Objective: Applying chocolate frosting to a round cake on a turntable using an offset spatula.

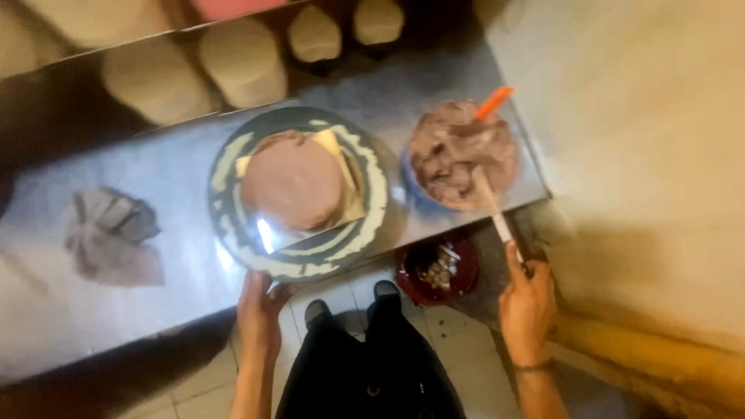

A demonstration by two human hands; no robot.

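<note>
A round cake [293, 180] coated in brown cream sits on a square board on a smeared turntable [233, 233] on the steel table. My left hand [260, 306] rests with spread fingers against the turntable's near rim. My right hand [526, 299] grips the handle of a long palette knife [490, 203], whose blade reaches into a bowl of brown cream [463, 151]. An orange-handled tool [493, 102] also stands in that bowl.
A crumpled grey cloth [109, 233] lies on the steel table [178, 163] to the left. A dark red bin [437, 271] stands on the tiled floor beside my feet. Round pale loaves [242, 62] line the back. A beige wall [644, 155] runs along the right.
</note>
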